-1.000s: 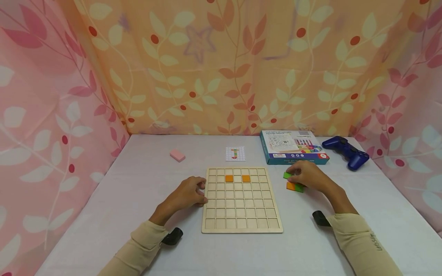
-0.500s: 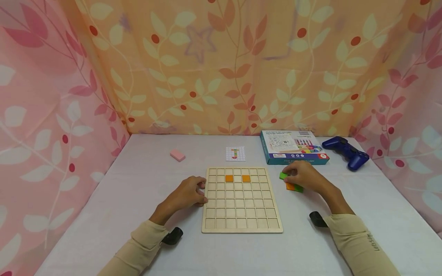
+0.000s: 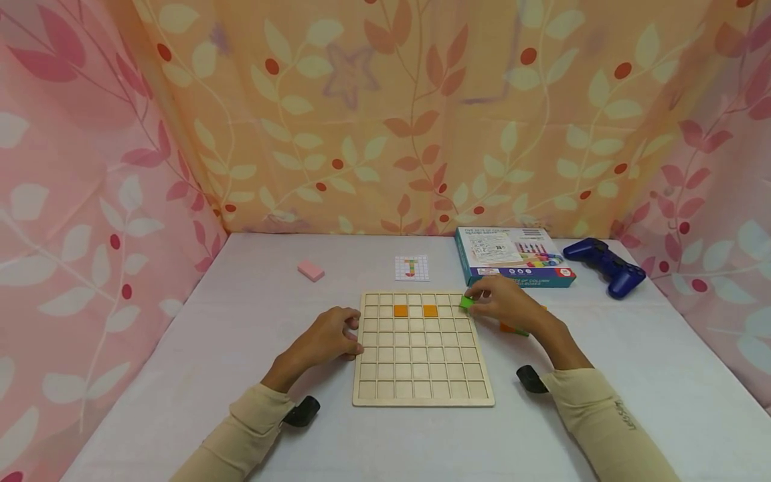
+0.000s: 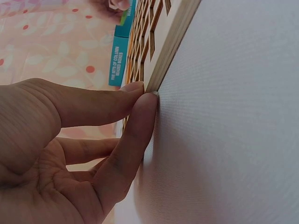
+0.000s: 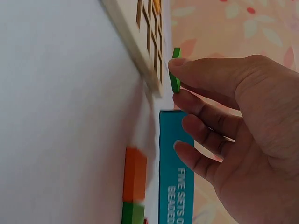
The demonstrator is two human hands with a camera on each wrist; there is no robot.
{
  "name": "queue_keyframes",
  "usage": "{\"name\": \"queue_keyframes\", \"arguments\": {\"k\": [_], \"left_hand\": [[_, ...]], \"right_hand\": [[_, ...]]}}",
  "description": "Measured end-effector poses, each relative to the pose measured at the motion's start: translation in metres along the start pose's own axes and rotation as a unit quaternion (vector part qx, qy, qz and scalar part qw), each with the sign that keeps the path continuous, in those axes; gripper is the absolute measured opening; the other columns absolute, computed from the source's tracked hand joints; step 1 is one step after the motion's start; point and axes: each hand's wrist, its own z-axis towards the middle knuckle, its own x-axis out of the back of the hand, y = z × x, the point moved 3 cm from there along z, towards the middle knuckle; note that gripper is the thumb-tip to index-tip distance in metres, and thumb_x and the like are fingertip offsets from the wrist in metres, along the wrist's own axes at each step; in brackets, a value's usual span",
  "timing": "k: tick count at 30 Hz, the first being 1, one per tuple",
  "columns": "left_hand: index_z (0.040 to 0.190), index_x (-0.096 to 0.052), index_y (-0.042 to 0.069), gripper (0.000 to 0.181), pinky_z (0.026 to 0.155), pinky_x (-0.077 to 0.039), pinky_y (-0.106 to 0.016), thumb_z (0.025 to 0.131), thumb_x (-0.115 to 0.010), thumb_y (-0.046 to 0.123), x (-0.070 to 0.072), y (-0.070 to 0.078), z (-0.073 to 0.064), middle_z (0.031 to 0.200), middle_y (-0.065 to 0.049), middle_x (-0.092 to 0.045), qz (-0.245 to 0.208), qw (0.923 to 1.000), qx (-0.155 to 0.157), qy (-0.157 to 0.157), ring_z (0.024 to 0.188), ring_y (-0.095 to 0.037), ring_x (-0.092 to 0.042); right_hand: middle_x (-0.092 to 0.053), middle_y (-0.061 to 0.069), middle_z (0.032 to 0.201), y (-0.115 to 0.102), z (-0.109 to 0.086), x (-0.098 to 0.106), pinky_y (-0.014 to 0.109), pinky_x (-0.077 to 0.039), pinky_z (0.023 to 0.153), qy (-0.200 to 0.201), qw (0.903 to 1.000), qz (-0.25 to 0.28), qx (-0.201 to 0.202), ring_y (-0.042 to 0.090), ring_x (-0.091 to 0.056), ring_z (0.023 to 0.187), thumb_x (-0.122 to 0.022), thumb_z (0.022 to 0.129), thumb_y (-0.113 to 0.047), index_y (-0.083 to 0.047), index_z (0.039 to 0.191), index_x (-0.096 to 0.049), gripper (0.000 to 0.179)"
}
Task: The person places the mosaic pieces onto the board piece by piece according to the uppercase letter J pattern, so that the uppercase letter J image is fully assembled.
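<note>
A wooden grid board (image 3: 421, 355) lies on the table with two orange square tiles (image 3: 400, 311) in cells of its second row. My left hand (image 3: 325, 338) pinches the board's left edge; in the left wrist view, the thumb (image 4: 131, 93) and a finger meet at its corner. Over the board's upper right edge, my right hand (image 3: 508, 301) holds a green square tile (image 3: 466, 302) between thumb and fingers. The right wrist view shows that green tile (image 5: 175, 70) edge-on, clear of the tabletop. Orange and green pieces (image 5: 134, 172) lie beyond the board, partly hidden by my right hand in the head view.
A small pattern card (image 3: 412, 268) lies behind the board, with a pink block (image 3: 310, 270) to its left. A teal-sided box (image 3: 512, 258) and a blue game controller (image 3: 605, 266) stand at the back right. Floral cloth (image 3: 385, 134) hangs around the table.
My right hand has lifted the green tile from beside the other pieces and carried it left to the board's upper right edge. My left hand has stayed on the board.
</note>
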Motion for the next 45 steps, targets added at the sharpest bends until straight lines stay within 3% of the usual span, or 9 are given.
{"name": "queue_keyframes", "arguments": {"k": [6, 15, 27, 45], "left_hand": [[0.141, -0.055, -0.014, 0.065, 0.067, -0.063, -0.028, 0.083, -0.084, -0.010, 0.000, 0.001, -0.001, 0.114, -0.014, -0.058, -0.007, 1.0000, 0.003, -0.002, 0.083, -0.014, -0.069], [0.142, -0.055, -0.013, 0.067, 0.068, -0.064, -0.029, 0.082, -0.084, -0.011, 0.000, 0.002, -0.002, 0.114, -0.013, -0.058, -0.012, 0.9999, 0.008, 0.002, 0.086, -0.015, -0.069], [0.143, -0.054, -0.014, 0.068, 0.068, -0.064, -0.029, 0.082, -0.084, -0.011, 0.000, 0.002, -0.002, 0.115, -0.014, -0.059, -0.016, 0.9998, 0.007, 0.002, 0.085, -0.015, -0.069], [0.141, -0.054, -0.014, 0.066, 0.068, -0.064, -0.029, 0.082, -0.084, -0.011, -0.002, 0.000, -0.001, 0.114, -0.013, -0.058, -0.018, 0.9998, 0.008, 0.003, 0.085, -0.014, -0.069]], "right_hand": [[-0.074, 0.004, 0.104, -0.022, 0.013, -0.008, 0.039, -0.050, 0.086, -0.006, 0.9994, 0.014, 0.030, 0.024, -0.060, 0.099, -0.082, 0.092, -0.020, -0.005, 0.117, -0.079, 0.029], [-0.073, 0.003, 0.105, -0.046, 0.031, -0.025, 0.038, -0.052, 0.087, -0.026, 0.9983, 0.035, 0.039, 0.023, -0.059, 0.098, -0.079, 0.092, -0.019, -0.007, 0.116, -0.081, 0.026], [-0.073, 0.001, 0.102, -0.061, 0.047, -0.044, 0.037, -0.046, 0.089, -0.051, 0.9950, 0.015, 0.085, 0.021, -0.054, 0.098, -0.083, 0.092, -0.018, -0.008, 0.113, -0.082, 0.023], [-0.072, 0.001, 0.107, -0.068, 0.049, -0.049, 0.036, -0.045, 0.090, -0.055, 0.9958, 0.005, 0.073, 0.021, -0.053, 0.103, -0.082, 0.092, -0.017, -0.009, 0.112, -0.083, 0.022]]}}
